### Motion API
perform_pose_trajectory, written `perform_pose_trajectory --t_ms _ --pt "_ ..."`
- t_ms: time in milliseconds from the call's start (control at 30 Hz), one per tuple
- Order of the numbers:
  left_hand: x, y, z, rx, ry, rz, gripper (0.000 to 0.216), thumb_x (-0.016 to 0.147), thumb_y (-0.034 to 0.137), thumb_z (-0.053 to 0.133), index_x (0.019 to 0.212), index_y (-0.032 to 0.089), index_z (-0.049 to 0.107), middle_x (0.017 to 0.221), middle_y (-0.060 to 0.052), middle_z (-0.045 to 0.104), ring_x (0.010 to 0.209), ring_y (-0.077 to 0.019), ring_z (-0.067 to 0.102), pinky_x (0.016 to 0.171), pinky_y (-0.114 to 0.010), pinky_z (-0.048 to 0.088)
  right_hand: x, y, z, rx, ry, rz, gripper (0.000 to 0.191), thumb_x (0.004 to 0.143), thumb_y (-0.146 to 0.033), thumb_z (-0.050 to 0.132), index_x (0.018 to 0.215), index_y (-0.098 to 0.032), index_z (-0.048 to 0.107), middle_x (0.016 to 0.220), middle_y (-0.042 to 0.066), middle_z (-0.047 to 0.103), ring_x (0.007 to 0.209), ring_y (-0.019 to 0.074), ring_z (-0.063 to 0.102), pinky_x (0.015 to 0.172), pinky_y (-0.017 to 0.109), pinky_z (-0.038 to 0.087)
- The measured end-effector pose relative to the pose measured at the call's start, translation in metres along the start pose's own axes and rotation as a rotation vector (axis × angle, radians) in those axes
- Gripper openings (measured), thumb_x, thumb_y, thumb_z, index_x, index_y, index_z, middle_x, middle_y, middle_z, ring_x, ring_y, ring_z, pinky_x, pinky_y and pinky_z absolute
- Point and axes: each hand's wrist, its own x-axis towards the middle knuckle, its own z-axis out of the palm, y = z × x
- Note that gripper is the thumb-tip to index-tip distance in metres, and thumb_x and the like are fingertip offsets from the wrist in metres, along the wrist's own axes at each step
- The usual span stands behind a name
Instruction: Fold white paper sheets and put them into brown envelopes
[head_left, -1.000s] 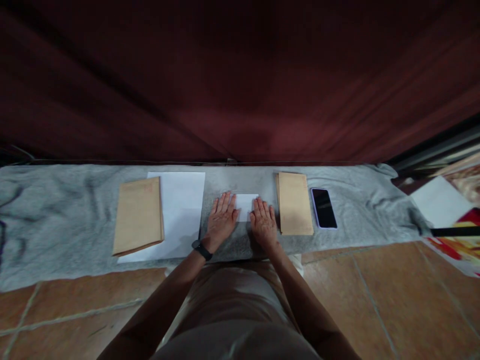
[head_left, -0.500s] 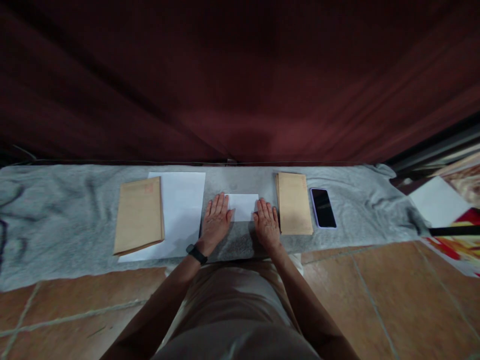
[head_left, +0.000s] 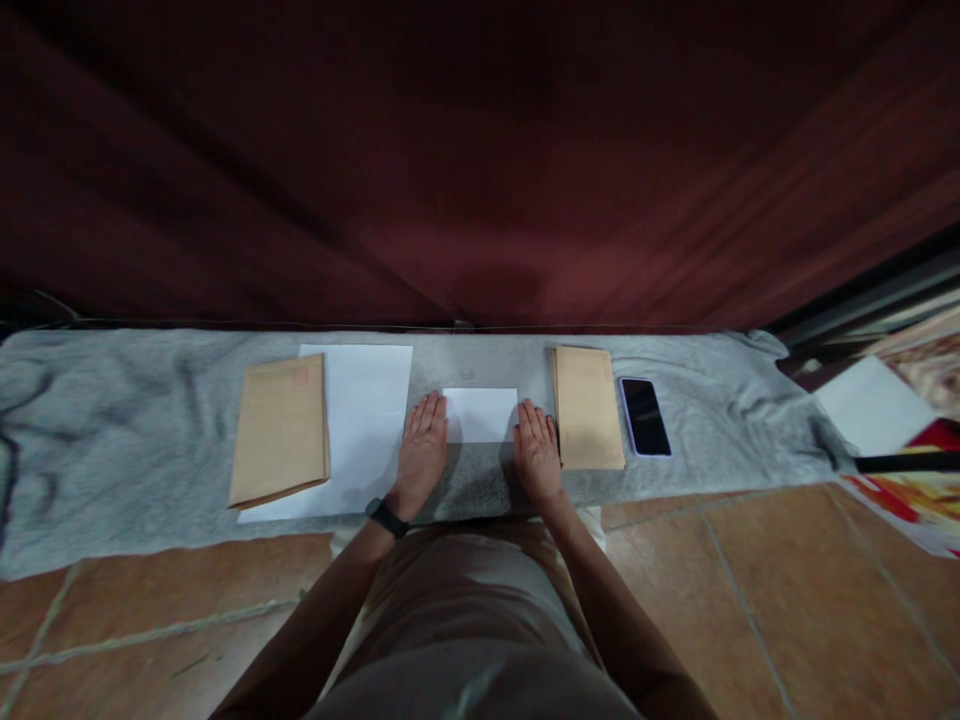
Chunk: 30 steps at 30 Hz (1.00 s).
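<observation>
A small folded white paper [head_left: 480,414] lies flat on a grey cloth [head_left: 112,430] in front of me. My left hand [head_left: 421,450], with a black band on its wrist, rests flat at the paper's left edge, fingers stretched out. At the paper's right edge my right hand [head_left: 537,451] lies flat in the same way. Neither hand holds anything. A stack of brown envelopes [head_left: 589,406] sits just right of my right hand. Left of my left hand are white sheets [head_left: 367,420], partly covered by another stack of brown envelopes [head_left: 280,430].
A black phone [head_left: 644,416] lies right of the right envelope stack. A dark red curtain [head_left: 480,160] hangs behind the cloth. Brown floor tiles [head_left: 787,600] lie in front of it. More white paper [head_left: 870,402] and coloured fabric [head_left: 919,495] sit at the far right.
Both hands have slid outward from the middle of the folded paper to its left and right edges, uncovering it.
</observation>
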Motion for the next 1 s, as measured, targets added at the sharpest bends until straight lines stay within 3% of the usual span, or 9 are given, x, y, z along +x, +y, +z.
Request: perform_pose_trajectory --t_ms 133,300,400,567,800,1000 --pt "-0.003 0.003 -0.003 -0.068 0.019 0.031 0.059 0.097 0.005 0.033 0.155 0.011 0.043 0.161 -0.018 0.046 0.153 -0.0281 0.038 0.124 -0.053 0.038 -0.001 0.0 0.001 0.012 0.009 0.01 0.05 0.109 -0.021 0.03 0.156 -0.009 0.044 0.163 0.015 0.044 0.154 0.0271 0.036 0.126 0.048 0.029" --pt "-0.003 0.016 -0.012 -0.107 0.034 0.055 0.052 0.104 0.019 0.038 0.155 0.011 0.043 0.165 -0.019 0.039 0.155 -0.0306 0.034 0.123 -0.055 0.039 -0.001 0.0 0.001 0.023 0.019 -0.002 0.051 0.109 -0.021 0.031 0.157 -0.009 0.043 0.162 0.015 0.045 0.154 0.0269 0.036 0.125 0.049 0.03" --pt "-0.005 0.025 -0.017 -0.077 -0.058 0.148 0.05 0.105 0.028 0.041 0.153 0.012 0.047 0.166 -0.017 0.037 0.156 -0.0303 0.032 0.124 -0.053 0.037 -0.001 0.0 0.001 0.033 0.039 -0.003 0.05 0.109 -0.022 0.031 0.156 -0.01 0.044 0.161 0.016 0.046 0.153 0.0265 0.037 0.125 0.05 0.03" --pt "-0.01 0.033 -0.016 0.032 -0.193 0.261 0.048 0.105 0.03 0.042 0.15 0.015 0.053 0.16 -0.013 0.049 0.153 -0.0294 0.039 0.126 -0.054 0.032 0.0 0.0 0.001 0.054 0.045 -0.006 0.05 0.108 -0.021 0.031 0.156 -0.011 0.045 0.16 0.017 0.048 0.152 0.0263 0.04 0.125 0.05 0.031" --pt "-0.006 0.024 -0.014 0.129 -0.242 0.282 0.047 0.103 0.016 0.041 0.147 0.013 0.056 0.156 -0.014 0.053 0.148 -0.0279 0.046 0.124 -0.049 0.037 0.0 0.002 0.002 0.106 0.076 -0.019 0.052 0.108 -0.02 0.031 0.157 -0.01 0.043 0.16 0.018 0.047 0.153 0.0268 0.038 0.125 0.053 0.031" --pt "-0.012 0.023 -0.018 0.111 -0.224 0.315 0.054 0.096 0.005 0.038 0.147 0.011 0.056 0.158 -0.015 0.051 0.15 -0.0272 0.043 0.125 -0.049 0.036 0.007 -0.018 0.0 0.231 0.052 -0.177 0.05 0.107 -0.023 0.035 0.155 -0.016 0.048 0.162 0.011 0.046 0.156 0.0252 0.034 0.129 0.054 0.025"
